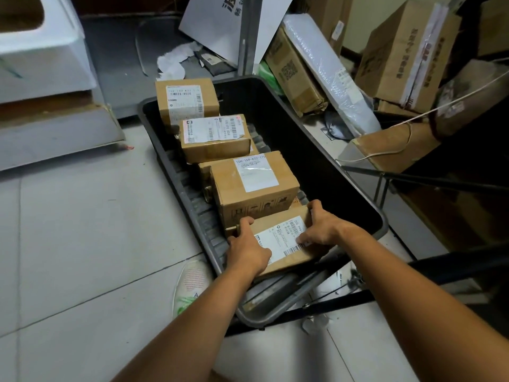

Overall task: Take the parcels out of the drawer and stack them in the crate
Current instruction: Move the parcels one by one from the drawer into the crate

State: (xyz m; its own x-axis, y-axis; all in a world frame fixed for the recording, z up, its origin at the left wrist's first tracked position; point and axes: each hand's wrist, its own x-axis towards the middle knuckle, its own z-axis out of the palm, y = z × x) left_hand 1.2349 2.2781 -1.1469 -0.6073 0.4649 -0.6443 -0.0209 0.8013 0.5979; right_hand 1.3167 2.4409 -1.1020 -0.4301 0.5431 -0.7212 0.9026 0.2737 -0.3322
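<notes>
At the near end of the crate (316,150), which stands on the tiled floor, I see both hands closed on one flat parcel (281,238). The left hand (248,252) grips its left edge, and the right hand (322,227) grips its right edge with the thumb on the label. The parcel lies label-up and slightly tilted, just in front of a taller parcel (253,186). I cannot tell whether it rests fully on what lies beneath. Beyond it, a row runs along the left side of the crate: the taller parcel, then a labelled middle parcel (214,139), then a far parcel (186,103) at the back corner. Edges of lower boxes show beneath some of these, so I judge that a second layer has begun. The right half of the crate shows only its dark wall and floor. I cannot identify the drawer in this view, so the number of parcels left to move is unknown. I judge the task well under way, with the present placement not yet released. Other cartons (405,51) are stacked to the right of the crate.
</notes>
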